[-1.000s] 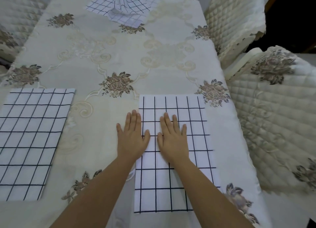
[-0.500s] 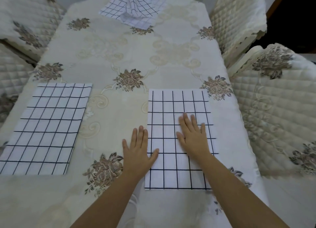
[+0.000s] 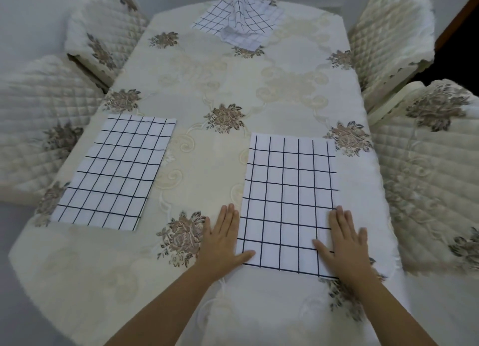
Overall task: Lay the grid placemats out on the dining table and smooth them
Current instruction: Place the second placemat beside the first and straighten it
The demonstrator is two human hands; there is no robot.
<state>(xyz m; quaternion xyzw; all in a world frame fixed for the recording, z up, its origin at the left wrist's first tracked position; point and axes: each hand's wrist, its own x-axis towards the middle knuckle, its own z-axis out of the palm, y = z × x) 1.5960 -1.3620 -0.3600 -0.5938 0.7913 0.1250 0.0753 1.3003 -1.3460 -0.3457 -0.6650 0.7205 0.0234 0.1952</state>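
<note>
Quilted chairs (image 3: 438, 179) are ringing a cream, floral-clothed worktop (image 3: 223, 78). Nearest, the left hand (image 3: 222, 238) is lying flat with straight fingers, holding nothing. Its thumb is resting on the right placemat (image 3: 287, 187) at that mat's 7 o'clock corner. The right hand (image 3: 346, 244) is pressing flat and spread on the 5 o'clock corner. This mat is sitting at 5 o'clock on the worktop and seems flat, though fine wrinkles would be hard to make out. To smooth it well, both palms should be sliding outward evenly, not dragging the cloth askew. Another placemat (image 3: 116, 172) is lying at 8 o'clock, and a crumpled heap of placemats (image 3: 237, 21) is waiting at 12 o'clock.
</note>
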